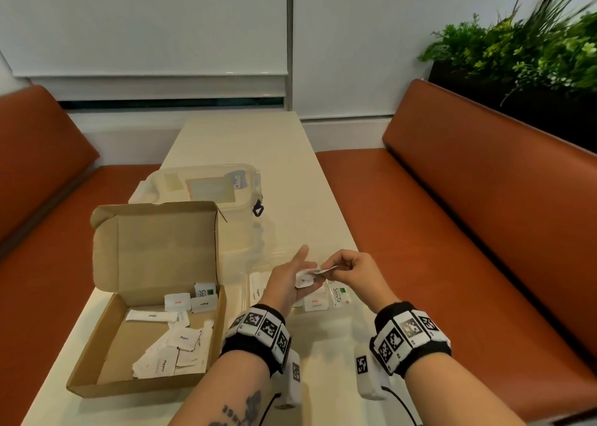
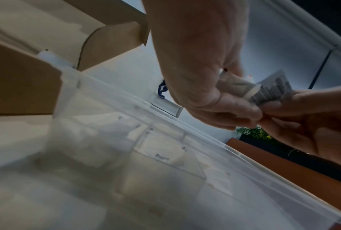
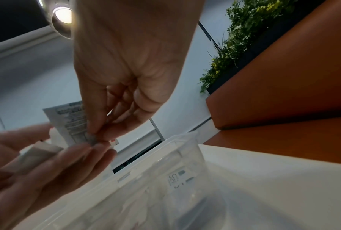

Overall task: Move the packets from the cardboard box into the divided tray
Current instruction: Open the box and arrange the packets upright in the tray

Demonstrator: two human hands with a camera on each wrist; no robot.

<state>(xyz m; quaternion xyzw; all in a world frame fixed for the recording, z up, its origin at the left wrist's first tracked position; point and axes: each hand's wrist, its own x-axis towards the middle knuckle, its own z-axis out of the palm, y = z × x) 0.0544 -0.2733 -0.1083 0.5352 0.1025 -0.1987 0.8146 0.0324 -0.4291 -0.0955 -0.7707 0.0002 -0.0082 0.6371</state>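
Note:
The open cardboard box (image 1: 83,366) sits at the table's left with several white packets (image 1: 176,341) in it. Right of it stands the clear divided tray (image 1: 243,291), holding Sugar, Salt and Stevia packets (image 1: 337,295). Both hands hover over the tray. My left hand (image 1: 298,282) lies palm up and holds a few white packets (image 3: 40,151) between thumb and fingers. My right hand (image 1: 336,269) pinches the corner of a printed packet (image 3: 71,124) between thumb and forefinger, right at the left hand's fingertips (image 3: 98,153). In the left wrist view the same packet (image 2: 272,88) shows grey print.
A clear plastic lid or container (image 1: 206,186) with a blue clip lies behind the box. Orange benches (image 1: 468,232) flank the narrow cream table (image 1: 245,141). A planter with greenery (image 1: 517,54) stands behind the right bench.

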